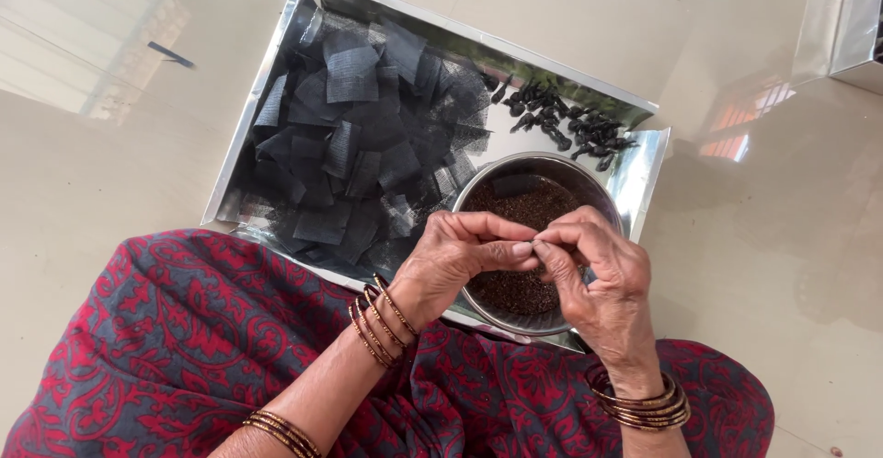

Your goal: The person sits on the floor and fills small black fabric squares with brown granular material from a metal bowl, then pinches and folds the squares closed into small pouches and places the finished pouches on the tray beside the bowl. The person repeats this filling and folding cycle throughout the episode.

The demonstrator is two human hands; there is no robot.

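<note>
Steel gleams under your two hands: a round stainless-steel bowl of dark brown granules (529, 202) sits at the near right corner of a shiny rectangular metal tray (276, 90), and both hands meet just above it. Your left hand (451, 257) has its fingers curled in, thumb and forefinger pressed together at the tips. Your right hand (598, 279) mirrors it, fingers bent and its thumb and forefinger pinched against those of the left. The two pinches touch over the bowl's near half; whatever lies between the fingertips is too small to make out, so you cannot tell what they grip, only that both hands are closed in a tight pinch.

Dark bronze bangles (382, 322) ring your left wrist, with another set further up that forearm, and a similar stack of bangles (644, 405) circles your right wrist.

On the tray, a loose heap of small black mesh fabric squares (363, 136) fills the left and middle, overlapping one another right up to the bowl's rim. Behind the bowl, toward the tray's far right edge, lies a cluster of small black tied bundles (561, 118), well apart from your hands.

Your lap is covered by red and grey patterned cloth (202, 348), which reaches the tray's near edge. The tray rests on a glossy beige floor (782, 237). A second shiny metal tray corner (851, 26) shows at the upper right, apart from everything else.
</note>
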